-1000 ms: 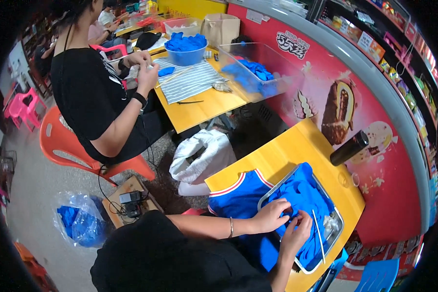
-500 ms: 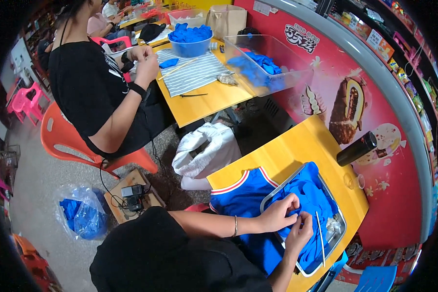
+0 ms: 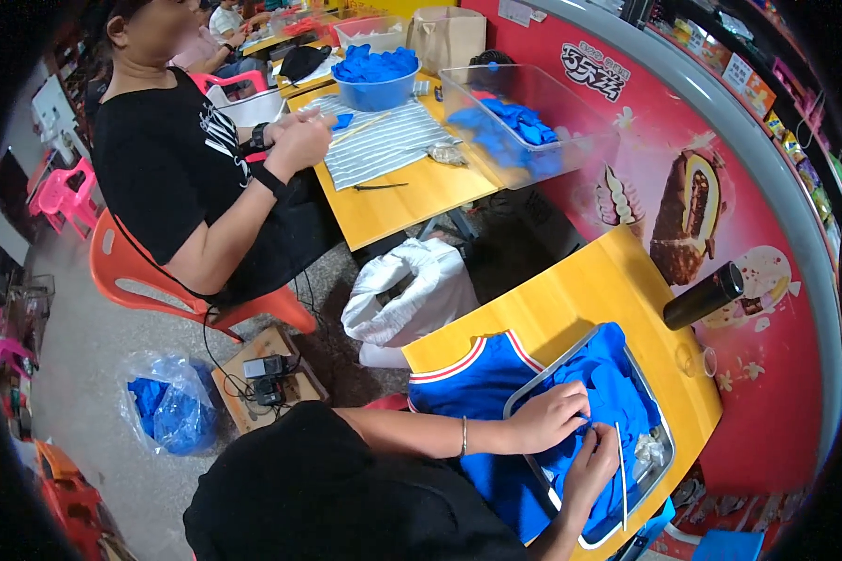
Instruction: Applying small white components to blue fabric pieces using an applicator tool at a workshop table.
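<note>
Over a metal tray (image 3: 507, 408), my left hand (image 3: 547, 418) and my right hand (image 3: 591, 470) come together with fingers pinched. Between their fingertips is a small bit of blue fabric (image 3: 586, 424); its exact shape is mostly hidden by the fingers. Soft blue fabric pieces (image 3: 608, 360) are heaped in the tray beneath both hands. A thin white stick (image 3: 622, 477) lies across the tray just right of my right hand. Beside the tray, partly under my left forearm, a blue sleeveless jersey (image 3: 463, 383) with white and red trim is spread out.
A black bottle (image 3: 704, 295) and a clear cup (image 3: 707, 361) stand by the right edge of the yellow table (image 3: 571, 280). A white sack (image 3: 421, 290) sits on the floor beyond. At another table, a person (image 3: 150, 159) works near a basin (image 3: 379, 92) of blue fabric.
The whole view has shifted slightly. My hands stay pinched together over the tray, with my left fingers bent further over the fabric. The other person's head and hands have moved.
</note>
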Tool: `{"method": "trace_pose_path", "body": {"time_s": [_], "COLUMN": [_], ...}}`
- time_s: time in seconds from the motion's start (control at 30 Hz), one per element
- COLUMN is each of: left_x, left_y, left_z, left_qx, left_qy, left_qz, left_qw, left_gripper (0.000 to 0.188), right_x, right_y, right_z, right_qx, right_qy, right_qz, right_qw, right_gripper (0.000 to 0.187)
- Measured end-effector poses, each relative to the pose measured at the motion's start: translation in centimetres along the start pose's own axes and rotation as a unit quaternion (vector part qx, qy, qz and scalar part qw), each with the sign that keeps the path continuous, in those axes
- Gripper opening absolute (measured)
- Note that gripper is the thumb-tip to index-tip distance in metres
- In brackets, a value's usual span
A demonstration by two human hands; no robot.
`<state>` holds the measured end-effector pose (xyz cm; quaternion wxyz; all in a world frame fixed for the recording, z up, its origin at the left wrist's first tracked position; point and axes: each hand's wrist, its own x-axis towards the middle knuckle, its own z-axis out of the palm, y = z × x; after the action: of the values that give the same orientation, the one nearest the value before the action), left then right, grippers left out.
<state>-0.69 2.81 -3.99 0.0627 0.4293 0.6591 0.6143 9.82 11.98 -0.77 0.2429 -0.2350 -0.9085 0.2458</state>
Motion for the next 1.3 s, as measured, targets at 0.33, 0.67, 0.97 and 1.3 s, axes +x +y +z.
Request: {"method": "trace_pose_path", "body": {"time_s": [0.33,0.67,0.97,1.3], "left_x": [0.9,0.9,0.4,-0.1], "left_y": [0.4,0.9,1.5,2.1], "left_z": [-0.4,0.3,-0.5,-1.2], "left_qx": [-0.257,-0.355,-0.278,-0.086], "left_qy": [-0.115,-0.209,-0.092,-0.05], "left_qz": [-0.156,-0.057,-0.073,-0.089], "left_qw": [0.947,0.909,0.953,0.991], "left_gripper": [0.013,0.007,0.012,0.016], "right_x": [1.0,0.5,-1.8,-1.1], "right_y": [-0.4,1.2,1.4,0.2], "right_z": [-0.2,-0.8,-0.6,-0.9], "right_qx": [-0.028,0.126,0.386,0.316], "right_qy": [0.041,0.013,-0.013,0.055], "right_qz": [0.0,0.038,0.081,0.14], "right_qw": [0.999,0.991,0.919,0.937], "right_gripper": [0.01,0.01,0.026,0.025]}}
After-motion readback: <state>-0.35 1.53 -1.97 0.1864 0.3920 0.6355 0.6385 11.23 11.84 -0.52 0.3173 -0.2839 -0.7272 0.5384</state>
